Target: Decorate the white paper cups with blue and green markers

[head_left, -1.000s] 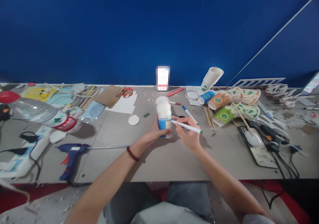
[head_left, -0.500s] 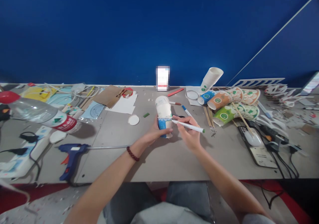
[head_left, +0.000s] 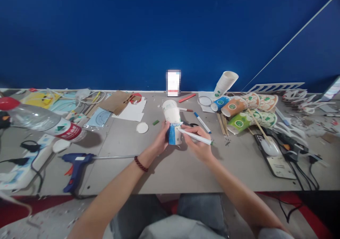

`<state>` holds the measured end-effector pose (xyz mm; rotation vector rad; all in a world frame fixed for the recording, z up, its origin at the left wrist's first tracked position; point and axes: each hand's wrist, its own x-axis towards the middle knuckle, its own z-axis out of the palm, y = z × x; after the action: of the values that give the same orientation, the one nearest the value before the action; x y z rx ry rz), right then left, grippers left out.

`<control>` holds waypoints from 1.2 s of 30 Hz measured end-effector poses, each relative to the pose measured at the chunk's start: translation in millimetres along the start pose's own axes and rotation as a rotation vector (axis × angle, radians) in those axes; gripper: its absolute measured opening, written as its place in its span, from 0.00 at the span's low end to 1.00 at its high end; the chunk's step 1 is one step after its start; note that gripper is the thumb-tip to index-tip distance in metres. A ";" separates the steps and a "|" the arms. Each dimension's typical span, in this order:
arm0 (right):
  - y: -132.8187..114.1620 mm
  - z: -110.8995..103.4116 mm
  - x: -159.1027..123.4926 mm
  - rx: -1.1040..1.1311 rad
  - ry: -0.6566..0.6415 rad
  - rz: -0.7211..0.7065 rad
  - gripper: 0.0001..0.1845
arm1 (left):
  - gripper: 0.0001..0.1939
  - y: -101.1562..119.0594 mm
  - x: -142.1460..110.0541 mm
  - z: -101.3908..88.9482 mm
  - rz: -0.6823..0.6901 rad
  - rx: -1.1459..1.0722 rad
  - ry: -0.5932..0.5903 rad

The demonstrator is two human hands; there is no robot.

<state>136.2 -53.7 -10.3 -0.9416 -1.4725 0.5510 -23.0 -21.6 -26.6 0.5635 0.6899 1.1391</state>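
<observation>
My left hand point(head_left: 160, 142) is wrapped round the lower, blue-printed part of a stack of paper cups point(head_left: 172, 122) held over the grey table point(head_left: 170, 168). The white upper cup leans away from me toward the left. My right hand point(head_left: 197, 145) pinches a white marker with a green end point(head_left: 198, 137), its tip touching the blue band of the cup. A bead bracelet point(head_left: 140, 164) sits on my left wrist.
Coloured paper cups point(head_left: 245, 111) and wooden sticks lie at the right, with a mouse point(head_left: 269, 147) and cables beyond. A blue glue gun point(head_left: 77, 166), a water bottle point(head_left: 39, 120) and a power strip are at the left. Pens, paper and cardboard lie behind the cups.
The cup stack has shifted slightly left and tilted, its top leaning away to the left. My right hand and marker followed it leftward, tip still on the blue band.
</observation>
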 end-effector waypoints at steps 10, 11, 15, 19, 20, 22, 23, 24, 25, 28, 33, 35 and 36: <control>-0.6 -0.1 2.4 -0.162 0.009 -0.024 0.01 | 0.35 3.3 -0.1 -0.1 -0.028 0.029 0.001; -0.6 -0.3 2.6 -0.168 0.009 -0.020 0.02 | 0.35 3.4 -0.2 -0.2 -0.030 0.029 0.003; -0.2 -1.6 2.5 -0.165 -0.016 0.019 0.01 | 0.35 4.0 -1.1 0.1 -0.048 0.042 0.004; -0.7 -2.8 2.1 -0.131 -0.056 0.033 0.02 | 0.34 4.9 -1.6 0.3 -0.054 0.047 -0.001; -1.1 -2.8 2.1 -0.130 -0.054 0.032 0.02 | 0.35 5.0 -1.7 0.3 -0.056 0.046 -0.002; -2.0 -2.4 2.2 -0.138 -0.040 0.033 0.01 | 0.35 5.0 -1.7 0.3 -0.057 0.048 -0.003; -2.5 -2.1 2.2 -0.147 -0.033 0.035 0.01 | 0.35 4.8 -1.7 0.3 -0.055 0.053 -0.003; -2.9 -1.8 2.3 -0.158 -0.025 0.039 0.01 | 0.36 4.6 -1.7 0.3 -0.054 0.060 -0.001; -3.2 -1.6 2.4 -0.167 -0.018 0.042 0.01 | 0.36 4.4 -1.7 0.2 -0.053 0.066 0.002; -3.5 -1.2 2.6 -0.183 -0.012 0.041 0.02 | 0.36 3.5 -1.4 -0.1 -0.049 0.071 0.013; -2.9 -2.7 2.3 -0.149 -0.018 0.057 0.02 | 0.33 2.5 -0.7 -0.9 -0.042 0.069 0.017; -2.5 -3.8 1.9 -0.125 -0.039 0.064 0.02 | 0.32 2.6 -0.6 -1.2 -0.042 0.067 0.017; -2.2 -4.2 1.7 -0.113 -0.051 0.066 0.03 | 0.31 2.6 -0.6 -1.3 -0.043 0.064 0.018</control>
<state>139.9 -54.4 -7.0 -1.0741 -1.5353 0.5477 -25.7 -21.3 -25.4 0.5902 0.7530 1.0859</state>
